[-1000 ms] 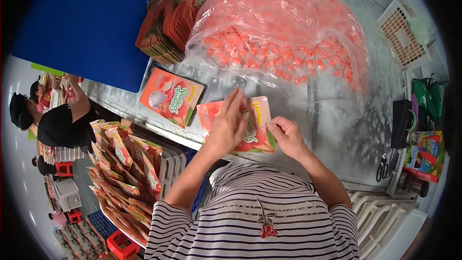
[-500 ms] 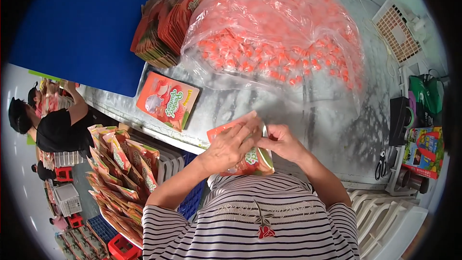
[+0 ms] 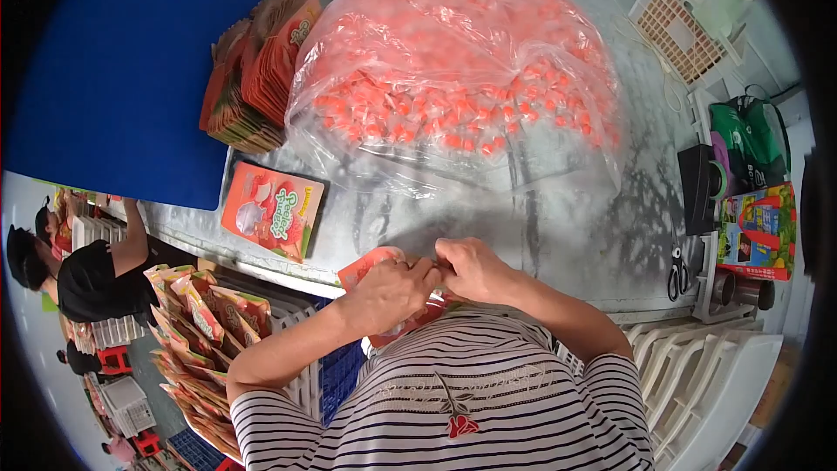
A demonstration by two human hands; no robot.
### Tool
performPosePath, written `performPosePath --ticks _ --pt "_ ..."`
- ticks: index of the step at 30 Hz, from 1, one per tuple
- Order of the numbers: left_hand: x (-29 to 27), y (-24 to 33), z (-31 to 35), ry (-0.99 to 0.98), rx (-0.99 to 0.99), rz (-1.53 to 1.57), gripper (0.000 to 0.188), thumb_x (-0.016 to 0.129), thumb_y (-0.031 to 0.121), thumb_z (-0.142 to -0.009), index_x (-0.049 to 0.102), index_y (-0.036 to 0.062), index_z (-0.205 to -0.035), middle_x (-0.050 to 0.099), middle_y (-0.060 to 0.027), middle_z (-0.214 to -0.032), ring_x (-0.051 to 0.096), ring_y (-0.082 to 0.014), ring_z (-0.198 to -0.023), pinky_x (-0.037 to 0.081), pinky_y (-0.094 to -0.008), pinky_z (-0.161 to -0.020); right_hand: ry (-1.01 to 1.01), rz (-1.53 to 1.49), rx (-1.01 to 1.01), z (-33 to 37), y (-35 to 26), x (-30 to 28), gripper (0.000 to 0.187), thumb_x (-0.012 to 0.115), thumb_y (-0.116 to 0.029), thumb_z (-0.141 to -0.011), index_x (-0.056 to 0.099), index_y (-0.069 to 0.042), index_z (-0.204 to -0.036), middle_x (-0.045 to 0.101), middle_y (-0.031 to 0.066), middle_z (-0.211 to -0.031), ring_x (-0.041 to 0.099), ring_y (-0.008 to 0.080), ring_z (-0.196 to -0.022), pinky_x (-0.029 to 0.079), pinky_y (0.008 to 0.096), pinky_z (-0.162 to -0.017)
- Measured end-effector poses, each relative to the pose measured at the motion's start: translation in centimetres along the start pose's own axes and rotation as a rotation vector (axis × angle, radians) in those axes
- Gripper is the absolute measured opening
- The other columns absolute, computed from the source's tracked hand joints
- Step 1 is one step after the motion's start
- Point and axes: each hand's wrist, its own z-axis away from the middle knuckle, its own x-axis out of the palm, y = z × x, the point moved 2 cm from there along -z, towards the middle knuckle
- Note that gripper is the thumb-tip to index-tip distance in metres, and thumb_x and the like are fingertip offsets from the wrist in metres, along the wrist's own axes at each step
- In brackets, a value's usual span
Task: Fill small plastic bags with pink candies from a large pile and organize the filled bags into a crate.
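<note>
A red printed pouch is held close against my striped shirt, at the near edge of the table. My left hand is closed over the pouch and covers most of its front. Right beside it, my right hand is closed in a pinch at the pouch's edge, the two hands' fingertips meeting. What lies between those fingertips is hidden. Beyond the hands spreads a large clear plastic bag full of small orange-red wrapped pieces. A flat stack of similar pouches lies to the left of it.
Bundled pouches stand beside a blue board. Upright filled pouches crowd a container at lower left. Scissors, a black box and a white basket are on the right. A person in black works at far left.
My right hand has moved in against the left one and its fingers have closed further. The pouch has tilted, so less of its printed front shows. The whole view has shifted slightly.
</note>
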Motion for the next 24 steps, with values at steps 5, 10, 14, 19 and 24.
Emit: performPosePath --ticks 5,10,14,19,24 --pt "-1.6 0.9 -0.3 -0.104 0.067 0.404 0.018 0.058 0.003 -0.072 0.058 -0.0044 -0.089 0.057 -0.0179 -0.093 0.061 -0.0307 -0.072 0.052 -0.0376 -0.059 0.083 0.169 0.011 -0.5 1.7 -0.9 0.01 0.059 -0.003 -0.073 0.05 0.001 -0.076 0.061 0.0203 -0.073 0.06 0.0397 -0.073 0.046 0.0466 -0.062" --pt "-2.2 1.7 -0.6 -0.14 0.081 0.472 0.016 0.058 0.006 -0.076 0.057 -0.0026 -0.089 0.058 -0.0171 -0.091 0.06 -0.0323 -0.074 0.05 -0.0392 -0.062 -0.108 -0.073 0.013 -1.5 2.5 -2.4 0.015 0.064 -0.012 -0.079 0.055 0.0 -0.081 0.061 0.0164 -0.07 0.062 0.036 -0.068 0.048 0.041 -0.06" --pt "-1.3 0.9 0.3 0.058 -0.138 0.436 0.018 0.06 0.006 -0.075 0.055 -0.0001 -0.091 0.056 -0.0145 -0.087 0.059 -0.032 -0.074 0.049 -0.0398 -0.06 0.13 0.113 -0.004 -5.0 3.9 -7.0 0.024 0.067 -0.018 -0.08 0.059 -0.004 -0.099 0.062 0.0143 -0.102 0.059 0.0321 -0.095 0.047 0.0418 -0.082" --pt "-0.3 1.6 0.7 0.161 -0.227 0.459 0.023 0.063 0.005 -0.073 0.054 0.0022 -0.094 0.055 -0.0135 -0.088 0.059 -0.0322 -0.076 0.048 -0.0399 -0.058 0.371 0.559 -0.062 -9.5 10.4 -9.7 0.046 0.063 -0.026 -0.084 0.049 -0.007 -0.124 0.042 0.0164 -0.135 0.037 0.0351 -0.126 0.029 0.0468 -0.107" --pt "-2.0 1.2 1.6 0.175 -0.4 0.466 0.021 0.062 0.006 -0.073 0.056 0.0031 -0.093 0.057 -0.0123 -0.089 0.06 -0.0311 -0.076 0.049 -0.0392 -0.059 0.252 0.57 -0.114 -6.7 11.2 -5.7 0.052 0.063 -0.023 -0.083 0.045 -0.006 -0.129 0.032 0.016 -0.141 0.034 0.0364 -0.129 0.03 0.0461 -0.107"
